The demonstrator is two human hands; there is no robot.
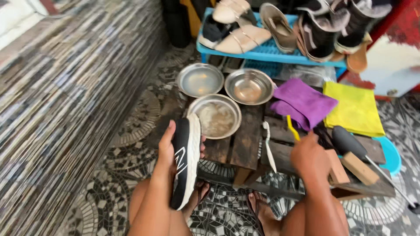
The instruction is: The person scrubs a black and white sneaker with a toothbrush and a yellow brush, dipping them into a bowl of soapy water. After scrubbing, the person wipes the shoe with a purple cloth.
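**Ana:** Head view first. The left hand [166, 150] is wrapped around a black sneaker with a white sole [186, 161], thumb on the near side, fingers curled behind, holding it on edge at about 7 o'clock from the wooden crate table [245, 140]. The right hand [309, 157] is closed on a brush with a yellow handle [292, 127] at about 4 o'clock from the bowls.

**Ben:** What could go wrong?

**Ana:** The shoe hangs off the table's edge, over the person's knee. I judge the grip is only on the middle of the upper, so a wet sole could let it twist and drop onto the mosaic floor [131, 131]. The bowl of cloudy water [215, 116] sits just beside the toe, at 1 o'clock from the shoe; a swing could tip it.

**Ben:** Other things around?

**Ana:** Two more metal bowls [249, 86] at 12 o'clock. A white toothbrush [267, 146] lies between the hands. A purple cloth [304, 102] and a yellow cloth [355, 108] lie at 2 o'clock, with a black-handled brush [348, 142] and a wooden block [359, 168] crowding the right hand. A blue shoe rack [271, 52] stands beyond.
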